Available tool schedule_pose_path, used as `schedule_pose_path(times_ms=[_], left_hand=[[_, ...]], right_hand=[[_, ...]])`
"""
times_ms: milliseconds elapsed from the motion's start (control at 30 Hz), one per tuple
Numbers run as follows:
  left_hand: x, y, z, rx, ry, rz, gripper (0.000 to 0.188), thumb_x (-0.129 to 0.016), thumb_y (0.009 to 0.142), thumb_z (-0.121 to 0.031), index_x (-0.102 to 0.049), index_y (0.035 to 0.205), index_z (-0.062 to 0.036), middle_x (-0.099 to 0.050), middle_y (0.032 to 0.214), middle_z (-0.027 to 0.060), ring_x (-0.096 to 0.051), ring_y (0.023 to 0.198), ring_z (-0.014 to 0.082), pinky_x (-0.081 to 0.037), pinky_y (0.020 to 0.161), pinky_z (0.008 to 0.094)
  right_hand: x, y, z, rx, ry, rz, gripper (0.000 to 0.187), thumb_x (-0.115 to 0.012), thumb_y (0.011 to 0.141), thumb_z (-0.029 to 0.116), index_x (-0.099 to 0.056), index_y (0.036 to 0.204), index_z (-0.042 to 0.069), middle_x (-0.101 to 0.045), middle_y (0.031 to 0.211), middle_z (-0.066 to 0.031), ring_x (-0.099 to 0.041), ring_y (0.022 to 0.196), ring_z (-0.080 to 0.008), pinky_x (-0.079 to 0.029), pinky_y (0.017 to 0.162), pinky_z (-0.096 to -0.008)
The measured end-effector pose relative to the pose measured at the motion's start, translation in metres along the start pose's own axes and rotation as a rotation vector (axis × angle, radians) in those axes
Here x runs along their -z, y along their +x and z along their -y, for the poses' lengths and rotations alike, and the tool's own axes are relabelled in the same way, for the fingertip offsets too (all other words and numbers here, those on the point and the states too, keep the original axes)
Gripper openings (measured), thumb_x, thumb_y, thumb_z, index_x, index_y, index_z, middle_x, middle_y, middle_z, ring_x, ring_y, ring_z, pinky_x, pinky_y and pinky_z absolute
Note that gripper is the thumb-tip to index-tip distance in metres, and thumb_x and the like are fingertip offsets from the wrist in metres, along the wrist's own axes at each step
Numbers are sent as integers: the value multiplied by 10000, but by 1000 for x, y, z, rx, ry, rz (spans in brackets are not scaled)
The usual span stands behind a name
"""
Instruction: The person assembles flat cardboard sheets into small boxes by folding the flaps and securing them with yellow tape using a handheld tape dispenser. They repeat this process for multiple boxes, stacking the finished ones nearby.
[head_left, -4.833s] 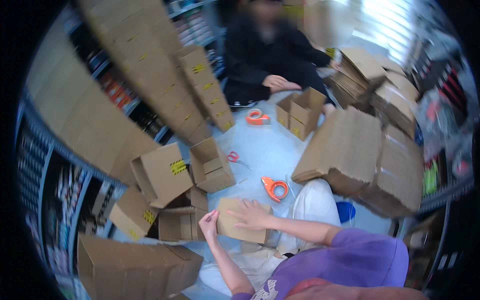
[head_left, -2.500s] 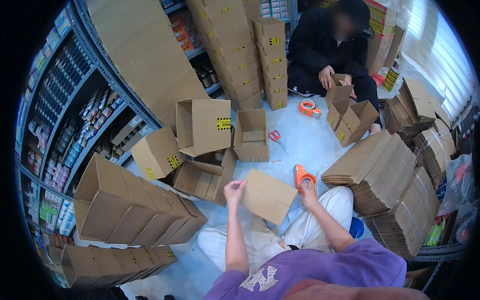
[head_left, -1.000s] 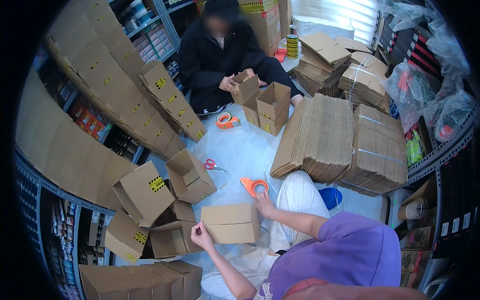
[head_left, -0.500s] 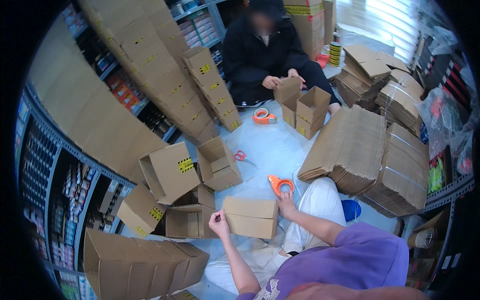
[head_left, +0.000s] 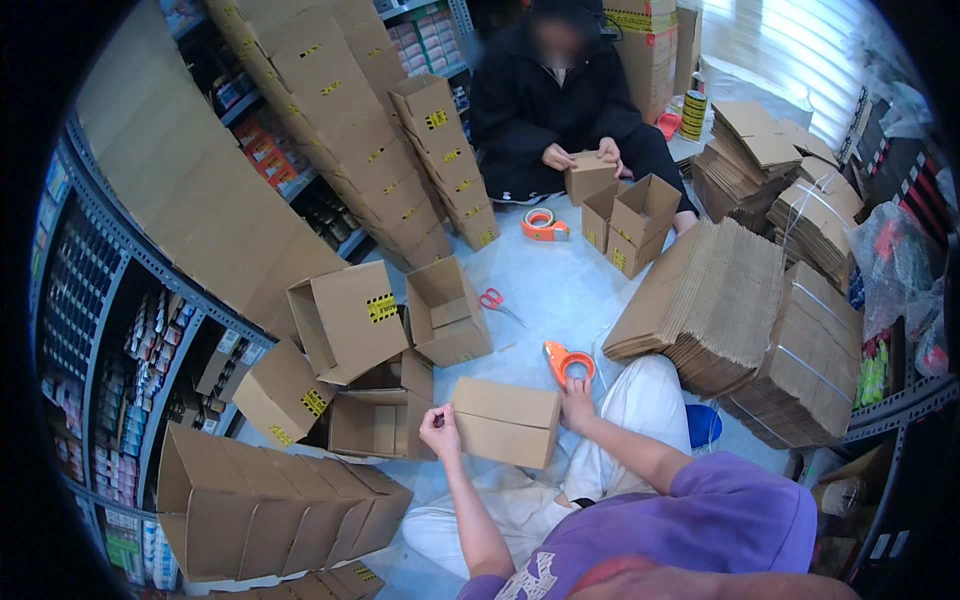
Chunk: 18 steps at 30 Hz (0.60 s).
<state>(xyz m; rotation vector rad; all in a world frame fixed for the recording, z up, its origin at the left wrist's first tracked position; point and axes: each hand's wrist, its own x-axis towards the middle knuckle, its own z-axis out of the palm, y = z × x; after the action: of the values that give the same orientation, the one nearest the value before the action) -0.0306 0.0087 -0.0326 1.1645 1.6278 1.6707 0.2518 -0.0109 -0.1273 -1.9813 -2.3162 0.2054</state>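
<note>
A closed brown carton (head_left: 507, 432) with a seam across its top lies tilted before my crossed legs. My left hand (head_left: 440, 433) is closed at the carton's left edge, thumb against curled fingers; whatever is in the pinch is too small to make out. My right hand (head_left: 577, 404), just past the carton's right edge, has its fingers closed on the ring of an orange tape dispenser (head_left: 556, 360). Red-handled scissors (head_left: 491, 299) lie on the floor beyond the carton.
Open cartons (head_left: 345, 325) crowd my left, beside nested boxes (head_left: 290, 505). Bundled flat cardboard (head_left: 700, 290) stands at my right. Across from me, a co-worker (head_left: 550, 110) handles a small box (head_left: 590, 178), near another orange tape dispenser (head_left: 545, 226). Tall box stacks (head_left: 330, 110) line the left.
The carton before me has tilted slightly, with my left hand still at its edge. The co-worker's box flap has come down. The whole view has shifted a little.
</note>
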Motion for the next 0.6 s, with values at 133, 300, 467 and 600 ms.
schedule_pose_path(times_ms=[133,300,467,600], left_hand=[[6,-5,1,33,48,-5,88,-719,826,-42,-667,781,14,-633,734,6,-529,634,45,-437,580,206],[-4,-5,-7,39,29,-4,83,-713,830,-39,-675,858,29,-663,778,43,-567,672,70,-475,617,225],[8,-3,-7,30,78,18,132,-710,833,-33,-691,942,39,-682,849,57,-598,723,77,-495,656,231],[-1,0,-9,66,-23,56,113,-703,839,-14,-700,935,45,-680,884,58,-614,748,84,-508,685,228]], right_hand=[[-8,-2,2,9,4,-76,415,-640,721,226,-614,1079,17,-424,1279,-237,-378,1214,-368,-143,1127,-575],[-7,0,0,-3,6,-49,358,-625,734,207,-615,1038,19,-435,1261,-243,-394,1198,-372,-156,1119,-577],[6,1,8,20,85,-43,366,-639,729,218,-610,1036,22,-440,1250,-239,-396,1192,-373,-151,1119,-578],[2,0,-2,10,48,-95,409,-647,726,226,-588,1075,21,-449,1217,-229,-400,1176,-375,-143,1123,-579]])
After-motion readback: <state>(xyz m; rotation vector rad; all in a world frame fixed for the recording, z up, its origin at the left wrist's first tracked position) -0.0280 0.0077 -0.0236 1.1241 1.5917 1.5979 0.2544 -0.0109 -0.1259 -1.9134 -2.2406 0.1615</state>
